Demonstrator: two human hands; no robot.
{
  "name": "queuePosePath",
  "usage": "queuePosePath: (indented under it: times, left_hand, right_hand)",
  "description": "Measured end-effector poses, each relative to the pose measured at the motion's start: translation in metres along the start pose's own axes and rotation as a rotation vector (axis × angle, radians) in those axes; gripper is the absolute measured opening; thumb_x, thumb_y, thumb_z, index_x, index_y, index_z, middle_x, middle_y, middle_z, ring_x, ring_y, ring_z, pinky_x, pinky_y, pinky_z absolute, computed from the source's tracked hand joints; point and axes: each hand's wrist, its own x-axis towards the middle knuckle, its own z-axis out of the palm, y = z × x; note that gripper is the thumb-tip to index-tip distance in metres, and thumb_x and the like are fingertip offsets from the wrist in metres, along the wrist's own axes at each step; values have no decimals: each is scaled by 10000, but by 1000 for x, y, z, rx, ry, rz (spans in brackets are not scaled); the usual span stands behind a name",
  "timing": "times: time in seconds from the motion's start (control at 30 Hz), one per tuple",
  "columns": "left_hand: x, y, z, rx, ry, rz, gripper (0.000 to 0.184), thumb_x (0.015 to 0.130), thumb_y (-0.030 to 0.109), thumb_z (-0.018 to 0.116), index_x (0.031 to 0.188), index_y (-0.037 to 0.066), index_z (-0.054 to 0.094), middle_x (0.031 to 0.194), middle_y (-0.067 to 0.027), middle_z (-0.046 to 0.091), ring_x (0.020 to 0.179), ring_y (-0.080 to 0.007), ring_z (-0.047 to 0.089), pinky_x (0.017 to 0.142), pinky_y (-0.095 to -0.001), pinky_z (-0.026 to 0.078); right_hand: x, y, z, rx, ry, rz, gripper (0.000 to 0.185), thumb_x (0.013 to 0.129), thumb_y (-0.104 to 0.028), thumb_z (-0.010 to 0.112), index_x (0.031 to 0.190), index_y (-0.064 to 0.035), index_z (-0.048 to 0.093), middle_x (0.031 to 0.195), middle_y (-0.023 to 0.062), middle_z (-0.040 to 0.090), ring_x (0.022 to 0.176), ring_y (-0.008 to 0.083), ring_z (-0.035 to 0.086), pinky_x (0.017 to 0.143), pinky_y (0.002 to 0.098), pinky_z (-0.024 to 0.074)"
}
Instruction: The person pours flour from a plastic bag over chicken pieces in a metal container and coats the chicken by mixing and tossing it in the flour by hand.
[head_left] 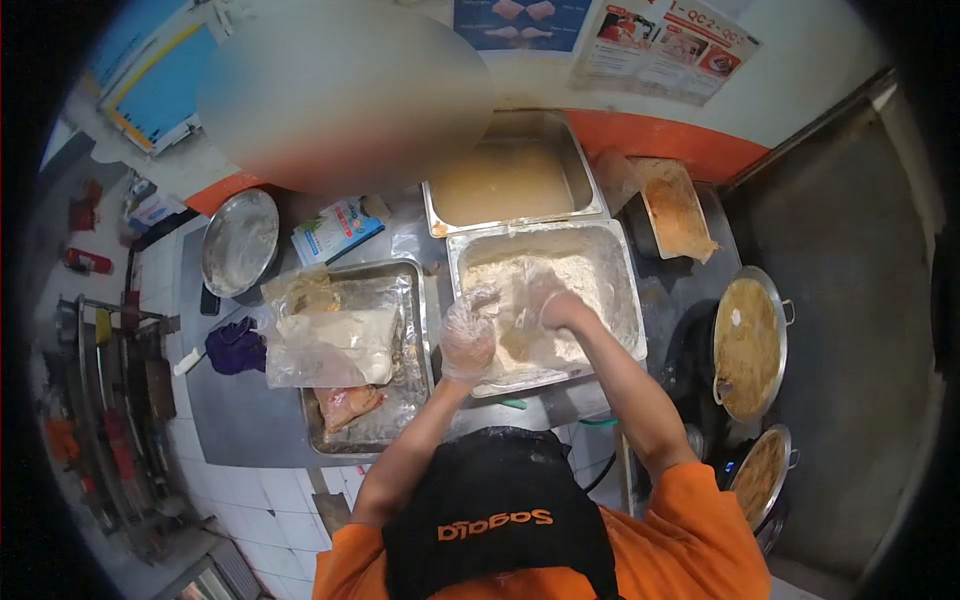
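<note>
A deep steel pan of pale flour sits in front of me, loose clumps spread across it. My left hand, in a clear plastic glove dusted with flour, is at the pan's left rim with its fingers curled in; anything inside them is hidden. My right hand reaches down into the flour near the middle, its fingers smeared by motion and partly covered. Left of the pan lies a shallow steel tray with a white plastic bag and a piece of raw meat.
Behind the flour stands a steel pan of cloudy liquid. On the left are a round metal bowl, a blue carton and a purple cloth. Right, a crumb-coated container and two large round pans stand near the counter.
</note>
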Motion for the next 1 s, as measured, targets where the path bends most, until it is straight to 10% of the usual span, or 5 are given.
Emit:
queuePosePath:
  times: [0.07, 0.17, 0.3, 0.6, 1.0]
  left_hand:
    - [-1, -15, 3, -140, 43, -16, 403, 808, -76, 478, 1204, -29, 538, 1131, -135, 632, 1057, -213, 617, 957, -338, 509]
    - [-2, -18, 2, -141, 34, -89, 426, 794, -16, 541, 1219, -6, 555, 1131, -123, 650, 1056, -216, 619, 955, -330, 471]
    - [-2, -12, 1, -125, 13, -106, 417, 793, -21, 533, 1210, -8, 559, 1128, -127, 644, 1054, -221, 618, 950, -339, 474]
    - [-3, -24, -1, -234, 25, -135, 417, 789, -17, 541, 1205, -32, 548, 1133, -138, 641, 1052, -228, 623, 930, -357, 492]
    - [4, 7, 11, -103, 17, 17, 285, 864, 58, 605, 1130, -34, 561, 1093, -143, 627, 974, -242, 630, 843, -334, 555]
  right_hand:
    - [9, 5, -22, 129, -325, -9, 661, 729, -185, 681, 1307, 82, 503, 1287, 299, 550, 1209, 401, 543, 1023, 439, 424]
    - [47, -13, 97, -274, 650, 48, 452, 736, -225, 688, 1114, 19, 652, 1115, 249, 654, 1051, 373, 635, 911, 426, 497]
    - [21, -23, 48, 357, 26, 101, 466, 779, -279, 665, 1137, 18, 642, 1098, 235, 664, 1047, 357, 639, 913, 426, 502]
    - [18, 39, 84, -119, 861, -366, 496, 834, -457, 640, 992, 9, 702, 955, 241, 683, 871, 344, 673, 806, 422, 523]
    - [-30, 29, 45, 918, 553, 90, 353, 828, -335, 651, 1037, -51, 672, 1064, 205, 667, 885, 317, 658, 809, 399, 514]
